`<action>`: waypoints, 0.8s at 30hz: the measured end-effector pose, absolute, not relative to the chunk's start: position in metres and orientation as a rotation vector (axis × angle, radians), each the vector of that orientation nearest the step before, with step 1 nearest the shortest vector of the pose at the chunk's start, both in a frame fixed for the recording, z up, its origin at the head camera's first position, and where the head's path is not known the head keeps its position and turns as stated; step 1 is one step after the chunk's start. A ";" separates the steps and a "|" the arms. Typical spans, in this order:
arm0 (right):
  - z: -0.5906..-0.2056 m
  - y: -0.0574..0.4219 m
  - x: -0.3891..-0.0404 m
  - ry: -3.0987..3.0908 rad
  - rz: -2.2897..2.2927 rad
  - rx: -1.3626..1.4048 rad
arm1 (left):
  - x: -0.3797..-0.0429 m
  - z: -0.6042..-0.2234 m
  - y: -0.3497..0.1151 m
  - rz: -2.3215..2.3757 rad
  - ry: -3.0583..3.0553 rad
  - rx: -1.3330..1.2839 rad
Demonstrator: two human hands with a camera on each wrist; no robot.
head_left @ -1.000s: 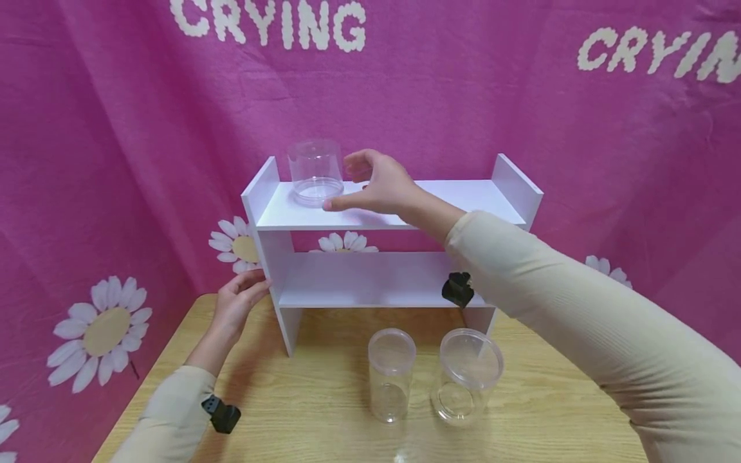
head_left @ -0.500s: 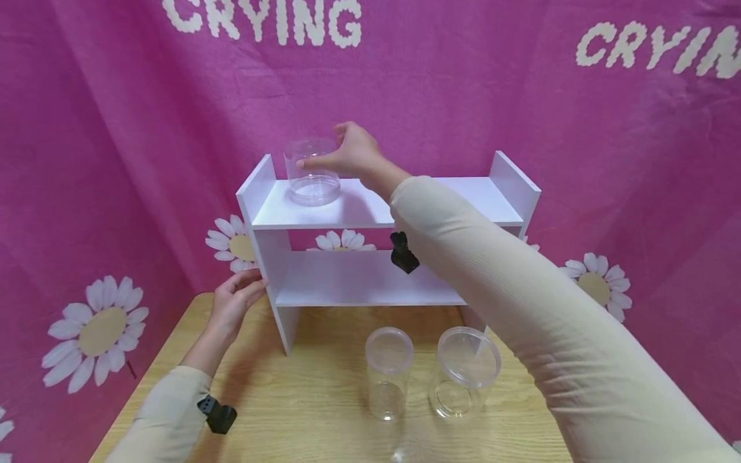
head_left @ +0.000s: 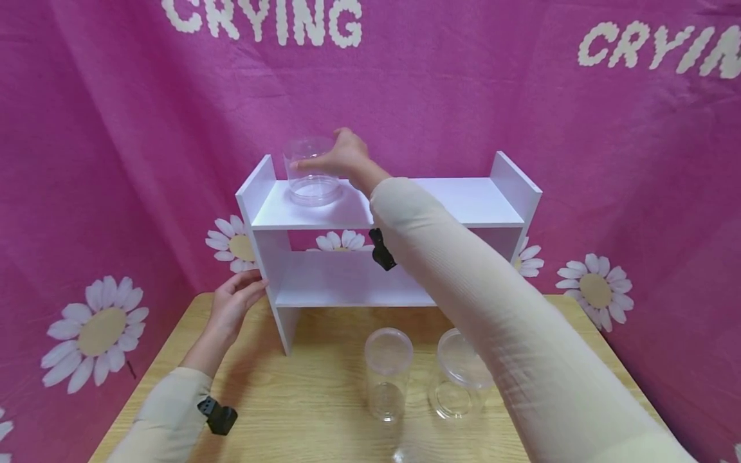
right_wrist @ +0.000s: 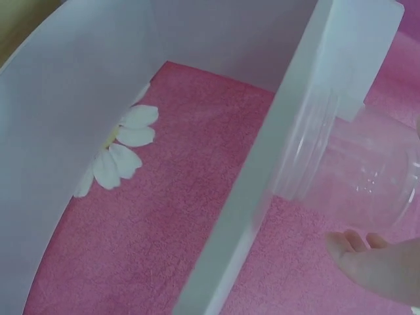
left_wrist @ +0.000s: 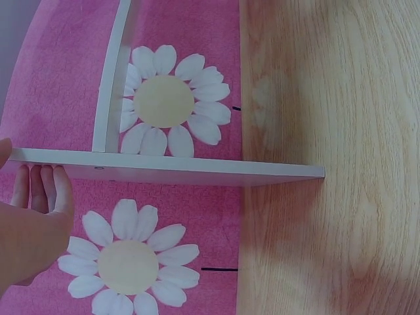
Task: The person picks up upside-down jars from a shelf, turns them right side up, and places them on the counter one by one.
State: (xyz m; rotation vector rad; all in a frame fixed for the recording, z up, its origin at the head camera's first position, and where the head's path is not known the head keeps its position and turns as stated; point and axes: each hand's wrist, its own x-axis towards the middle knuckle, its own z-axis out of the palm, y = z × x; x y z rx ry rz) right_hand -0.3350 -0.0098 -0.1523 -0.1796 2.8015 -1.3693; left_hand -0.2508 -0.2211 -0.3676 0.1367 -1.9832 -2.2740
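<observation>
A clear round jar (head_left: pixel 313 192) stands upright at the left end of the white shelf's (head_left: pixel 463 200) top board. My right hand (head_left: pixel 343 157) grips it around the side, thumb across the front and fingers partly hidden behind. In the right wrist view, curled fingertips lie right beside the jar's (right_wrist: pixel 361 174) wall. Lower down, my left hand (head_left: pixel 234 301) holds the outer side of the shelf's left panel. Seen from the left wrist, the fingertips press on that panel (left_wrist: pixel 216 170) from one side, with the thumb at its edge.
Two lidded clear jars stand on the wooden table (head_left: pixel 301 411) in front of the shelf: a narrow one (head_left: pixel 386 386) and a wider one (head_left: pixel 454 386), partly covered by my right sleeve. A pink cloth (head_left: pixel 440 83) with daisies hangs behind and beside the shelf.
My right hand has moved up and left from beside the jar to around it, the sleeve now overlapping the wider jar. The top jar and left hand stay in place.
</observation>
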 end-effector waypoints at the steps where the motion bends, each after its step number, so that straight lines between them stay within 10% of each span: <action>1: -0.153 -0.011 -0.335 2.802 -1.372 -0.184 | -0.251 -0.368 -0.221 -2.277 -1.983 0.135; 24: -0.157 -0.017 -0.342 2.746 -1.468 -0.158 | -0.252 -0.367 -0.220 -2.247 -2.010 0.189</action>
